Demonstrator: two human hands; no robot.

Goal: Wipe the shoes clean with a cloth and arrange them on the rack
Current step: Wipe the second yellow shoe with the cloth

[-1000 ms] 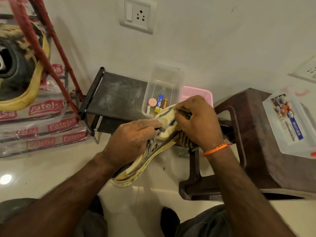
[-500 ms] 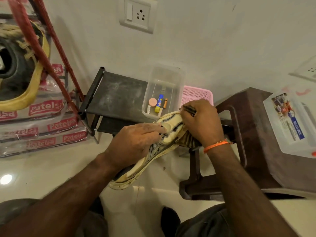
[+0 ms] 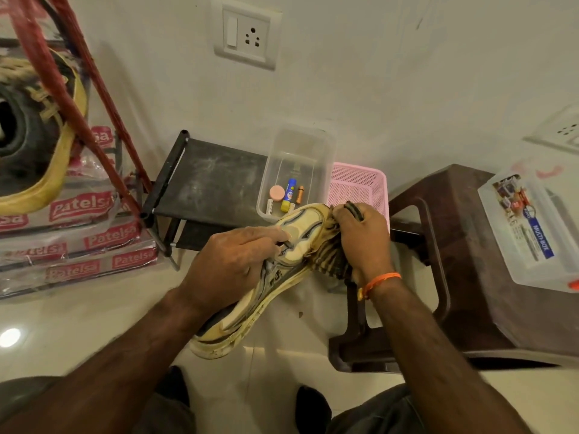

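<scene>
A worn yellow-and-grey shoe (image 3: 269,296) is held sole-up in the air in front of me. My left hand (image 3: 232,264) grips its middle, fingers reaching across the sole. My right hand (image 3: 363,239) holds a dark striped cloth (image 3: 329,258) bunched against the far end of the sole. Behind the shoe stands the low black shoe rack (image 3: 206,183) by the wall. Another dark shoe with a yellow sole (image 3: 34,142) shows at the far left behind red bars.
A clear plastic box (image 3: 297,164) with small items sits on the rack, beside a pink basket (image 3: 360,186). A brown plastic stool (image 3: 454,261) at right carries a clear lidded box (image 3: 529,227). Packaged stacks (image 3: 78,245) lie at left. The floor is pale tile.
My right hand with the cloth has slid along the sole toward its far end. The shoe has shifted slightly up and right; my left hand keeps its grip.
</scene>
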